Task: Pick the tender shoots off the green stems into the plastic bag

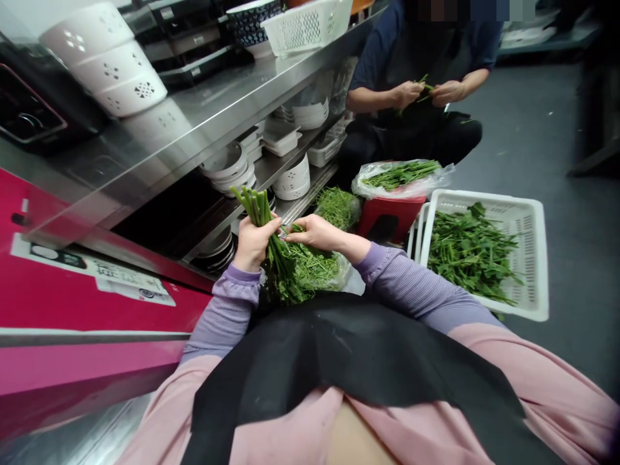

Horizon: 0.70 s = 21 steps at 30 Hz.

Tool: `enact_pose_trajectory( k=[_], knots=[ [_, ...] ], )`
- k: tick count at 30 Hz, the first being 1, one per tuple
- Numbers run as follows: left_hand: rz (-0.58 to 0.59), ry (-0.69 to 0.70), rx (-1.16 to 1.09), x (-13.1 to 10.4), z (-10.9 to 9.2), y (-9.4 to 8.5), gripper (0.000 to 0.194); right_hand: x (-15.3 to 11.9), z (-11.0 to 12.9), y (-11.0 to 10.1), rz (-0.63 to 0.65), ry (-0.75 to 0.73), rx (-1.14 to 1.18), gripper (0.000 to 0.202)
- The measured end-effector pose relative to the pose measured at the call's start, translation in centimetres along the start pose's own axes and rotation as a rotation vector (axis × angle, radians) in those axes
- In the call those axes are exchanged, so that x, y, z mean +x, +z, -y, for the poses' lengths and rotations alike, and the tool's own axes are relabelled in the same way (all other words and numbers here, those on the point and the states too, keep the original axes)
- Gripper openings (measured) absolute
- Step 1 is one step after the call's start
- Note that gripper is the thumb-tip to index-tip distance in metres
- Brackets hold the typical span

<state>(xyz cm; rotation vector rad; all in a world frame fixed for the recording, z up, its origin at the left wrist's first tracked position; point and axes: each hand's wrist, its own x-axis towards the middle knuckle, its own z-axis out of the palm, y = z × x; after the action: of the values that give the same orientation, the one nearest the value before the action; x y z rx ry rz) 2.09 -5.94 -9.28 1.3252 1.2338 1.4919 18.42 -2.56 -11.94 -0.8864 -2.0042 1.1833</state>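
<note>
My left hand is wrapped round a bunch of leafy green stems, cut ends up and leaves hanging down. Close beside it, my right hand pinches a green stem, its fingertips almost at the bunch. Below both hands lies a bag of green trimmings, partly hidden by the bunch and my right forearm. To the right, a white plastic basket holds a heap of leafy greens.
Across from me a co-worker squats, handling thin stems. Between us stand a red container topped by a plastic bag of greens and another pile of trimmings. At left, a steel shelf carries white bowls and baskets.
</note>
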Motion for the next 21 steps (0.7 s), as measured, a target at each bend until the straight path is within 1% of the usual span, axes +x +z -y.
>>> enact_pose_trajectory(
  k=[1, 3, 4, 5, 6, 7, 8, 9, 10, 11, 12, 13, 14, 15, 17, 19, 21],
  knots=[
    [0.003, -0.003, 0.000, 0.1, 0.0, -0.1, 0.018, 0.2, -0.2, 0.2, 0.005, -0.002, -0.074, 0.032],
    [-0.040, -0.011, -0.011, 0.4, -0.2, -0.7, 0.021, 0.3, -2.0, 0.4, -0.039, 0.058, -0.278, 0.032],
    [-0.080, -0.019, -0.027, 0.6, -0.3, -1.2, 0.022, 0.2, -3.5, 0.5, -0.040, 0.137, -0.405, 0.032],
    [-0.120, -0.029, -0.049, 0.7, -0.5, -1.7, 0.023, 0.1, -5.1, 0.5, -0.012, 0.236, -0.527, 0.030],
    [-0.153, -0.039, -0.075, 0.9, -0.8, -2.2, 0.024, -0.1, -6.6, 0.6, 0.042, 0.346, -0.634, 0.030],
    [-0.172, -0.051, -0.104, 1.1, -1.0, -2.6, 0.024, -0.3, -8.0, 0.6, 0.096, 0.440, -0.702, 0.032],
    [-0.176, -0.068, -0.133, 1.2, -1.2, -3.0, 0.025, -0.4, -8.9, 0.7, 0.116, 0.503, -0.728, 0.036],
    [-0.167, -0.092, -0.161, 1.2, -1.3, -3.3, 0.026, -0.5, -9.3, 0.7, 0.091, 0.516, -0.708, 0.038],
    [-0.146, -0.119, -0.189, 1.3, -1.4, -3.4, 0.026, -0.4, -9.1, 0.8, 0.026, 0.475, -0.651, 0.038],
    [-0.119, -0.147, -0.215, 1.3, -1.5, -3.5, 0.026, -0.2, -8.4, 0.9, -0.057, 0.392, -0.566, 0.036],
    [-0.088, -0.171, -0.239, 1.2, -1.6, -3.4, 0.027, 0.0, -7.2, 1.0, -0.124, 0.284, -0.459, 0.034],
    [-0.055, -0.187, -0.259, 1.2, -1.6, -3.3, 0.027, 0.4, -5.7, 1.1, -0.158, 0.169, -0.340, 0.033],
    [-0.021, -0.194, -0.271, 1.1, -1.6, -3.1, 0.026, 0.7, -4.1, 1.3, -0.146, 0.064, -0.226, 0.031],
    [0.011, -0.194, -0.271, 1.0, -1.6, -2.9, 0.025, 1.0, -2.6, 1.5, -0.100, -0.009, -0.128, 0.030],
    [0.070, -0.180, -0.244, 0.8, -1.7, -2.4, 0.023, 1.3, -0.2, 1.9, -0.012, -0.070, -0.010, 0.029],
    [0.106, -0.150, -0.201, 0.6, -1.8, -2.0, 0.022, 1.3, 0.9, 2.2, -0.005, -0.086, 0.019, 0.028],
    [0.111, -0.122, -0.159, 0.4, -1.8, -1.8, 0.024, 1.1, 0.9, 2.1, -0.042, -0.106, 0.026, 0.026]
  ],
)
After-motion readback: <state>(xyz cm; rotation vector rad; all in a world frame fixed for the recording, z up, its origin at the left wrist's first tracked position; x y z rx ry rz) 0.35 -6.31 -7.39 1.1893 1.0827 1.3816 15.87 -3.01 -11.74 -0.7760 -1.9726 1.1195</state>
